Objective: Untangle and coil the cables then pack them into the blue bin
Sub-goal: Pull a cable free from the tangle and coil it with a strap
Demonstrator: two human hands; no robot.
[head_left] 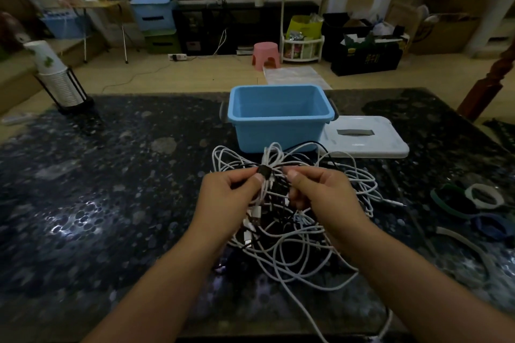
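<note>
Both hands raised over the tangled cables (292, 231), lifting a bunched part clear of the table (111, 203) to find an end. Left hand (225, 198) pinching a black strap (264, 171), perhaps a tie, round the white strands; right hand (320, 192) curled on neighbouring strands. Blue bin (278, 131) just behind, empty, lid (390, 145) set aside.

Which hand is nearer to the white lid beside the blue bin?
Right. The right hand is below the white lid, slightly to its left; the left hand is farther left, past the cable tangle.
</note>
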